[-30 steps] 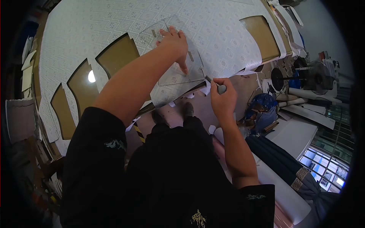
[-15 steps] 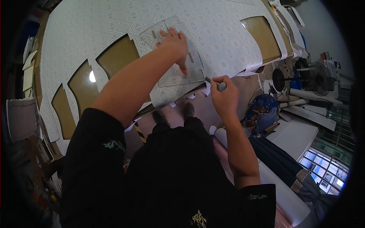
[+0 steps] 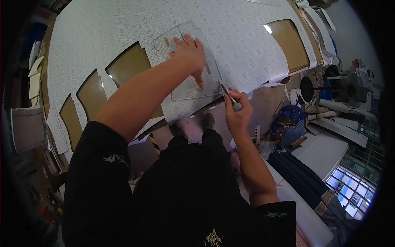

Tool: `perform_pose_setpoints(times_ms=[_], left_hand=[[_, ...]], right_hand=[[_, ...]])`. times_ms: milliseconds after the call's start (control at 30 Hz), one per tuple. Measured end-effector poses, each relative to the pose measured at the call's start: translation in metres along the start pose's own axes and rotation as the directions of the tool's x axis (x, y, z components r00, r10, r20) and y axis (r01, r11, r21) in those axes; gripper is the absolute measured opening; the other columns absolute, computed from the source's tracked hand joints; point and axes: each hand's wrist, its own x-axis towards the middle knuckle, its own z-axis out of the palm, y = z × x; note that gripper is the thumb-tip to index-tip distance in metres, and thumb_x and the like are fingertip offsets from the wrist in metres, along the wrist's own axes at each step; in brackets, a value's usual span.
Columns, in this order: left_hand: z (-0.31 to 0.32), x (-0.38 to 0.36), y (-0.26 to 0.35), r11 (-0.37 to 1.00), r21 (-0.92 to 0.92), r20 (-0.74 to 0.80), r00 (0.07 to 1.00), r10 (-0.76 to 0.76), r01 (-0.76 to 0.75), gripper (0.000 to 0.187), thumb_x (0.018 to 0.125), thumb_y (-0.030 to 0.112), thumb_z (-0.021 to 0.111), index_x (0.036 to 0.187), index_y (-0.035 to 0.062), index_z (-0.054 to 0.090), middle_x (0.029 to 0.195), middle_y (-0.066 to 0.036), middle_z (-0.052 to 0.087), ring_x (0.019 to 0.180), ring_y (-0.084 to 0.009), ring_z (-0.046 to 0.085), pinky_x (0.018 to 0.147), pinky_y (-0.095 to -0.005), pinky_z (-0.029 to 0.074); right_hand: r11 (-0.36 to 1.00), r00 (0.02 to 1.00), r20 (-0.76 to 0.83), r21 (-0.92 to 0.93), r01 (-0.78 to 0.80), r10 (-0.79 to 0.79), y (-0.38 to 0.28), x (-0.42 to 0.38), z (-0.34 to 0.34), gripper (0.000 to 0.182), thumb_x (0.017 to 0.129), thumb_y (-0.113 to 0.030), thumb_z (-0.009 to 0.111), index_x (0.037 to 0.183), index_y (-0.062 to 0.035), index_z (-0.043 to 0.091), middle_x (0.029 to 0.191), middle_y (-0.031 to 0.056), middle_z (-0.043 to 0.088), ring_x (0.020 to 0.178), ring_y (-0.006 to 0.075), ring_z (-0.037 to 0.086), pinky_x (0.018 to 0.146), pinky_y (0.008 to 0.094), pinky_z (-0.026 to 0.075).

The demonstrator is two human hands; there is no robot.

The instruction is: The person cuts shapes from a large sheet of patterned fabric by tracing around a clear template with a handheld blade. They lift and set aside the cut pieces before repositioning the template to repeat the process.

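Note:
My left hand (image 3: 189, 57) lies with fingers spread on a clear template (image 3: 180, 93), pressing it against a pale patterned sheet (image 3: 242, 49). The template has straight edges and small tan strips. In my right hand (image 3: 238, 116) is a slim knife (image 3: 228, 96) with a rounded grey end. Its tip points up and left, at the template's lower right edge near the border of the sheet. The blade itself is too small to make out.
Curved cut-outs (image 3: 128, 62) in the sheet show a brown board on the left, and another cut-out (image 3: 288, 43) is at the right. Beyond the table's right edge stand a black fan (image 3: 349, 88), a blue plastic bag (image 3: 290, 115) and rolls of material (image 3: 306, 206).
My right hand has turned and drawn slightly lower, so more of the knife shows. My left hand stays spread on the template. The whole view has shifted a little.

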Motion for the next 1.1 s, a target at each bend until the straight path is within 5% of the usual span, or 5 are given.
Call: perform_pose_setpoints(times_ms=[433,600,733,900,1100], left_hand=[[0.002,-0.002,-0.001,0.998,-0.063,0.016,1.000,-0.025,0.026,0.165,0.053,0.068,0.098,0.165,-0.0080,0.003,0.170,-0.039,0.004,0.150,-0.0662,0.020,0.110,-0.0625,0.051],[0.012,0.004,-0.005,0.999,-0.032,-0.058,0.998,0.026,-0.028,0.165,0.050,0.067,0.098,0.162,-0.0140,0.009,0.165,-0.045,0.014,0.148,-0.0683,0.025,0.119,-0.0657,0.036],[0.012,0.005,-0.005,0.999,-0.039,-0.066,0.997,0.032,-0.035,0.163,0.051,0.068,0.098,0.162,-0.0151,0.011,0.164,-0.046,0.016,0.148,-0.0668,0.026,0.124,-0.0612,0.032],[0.008,-0.002,-0.003,0.994,-0.105,-0.065,0.998,-0.020,0.013,0.162,0.050,0.062,0.100,0.163,-0.0110,0.010,0.166,-0.044,0.013,0.149,-0.0661,0.026,0.124,-0.0560,0.034],[0.009,-0.002,-0.001,0.993,-0.113,-0.058,0.997,-0.043,0.036,0.161,0.050,0.057,0.103,0.165,-0.0057,0.010,0.169,-0.041,0.010,0.150,-0.0652,0.024,0.123,-0.0559,0.038]], right_hand=[[0.985,0.995,-0.022,0.140,0.100,-0.098,0.023,0.001,0.013,0.016,0.093,0.003,0.076,0.108,-0.0018,0.072,0.107,0.0116,0.076,0.119,0.0271,0.072,0.119,0.0435,0.043],[0.979,0.967,0.202,0.094,-0.179,0.157,0.006,0.032,-0.019,0.014,0.093,-0.004,0.080,0.105,-0.0008,0.075,0.098,0.0085,0.078,0.094,0.0150,0.072,0.092,0.0316,0.055],[0.983,0.923,0.376,0.121,-0.138,0.083,0.016,0.075,-0.036,0.016,0.092,-0.005,0.081,0.106,-0.0008,0.075,0.095,0.0067,0.077,0.089,0.0118,0.067,0.085,0.0294,0.053],[0.971,0.740,0.659,0.237,-0.036,-0.134,0.033,0.128,-0.044,0.016,0.092,-0.005,0.081,0.105,-0.0002,0.075,0.096,0.0061,0.076,0.091,0.0124,0.067,0.084,0.0282,0.053],[0.999,0.441,0.897,0.048,-0.021,-0.034,0.021,0.182,-0.047,0.015,0.089,-0.007,0.083,0.102,-0.0028,0.075,0.091,0.0054,0.077,0.085,0.0143,0.068,0.079,0.0318,0.054]])
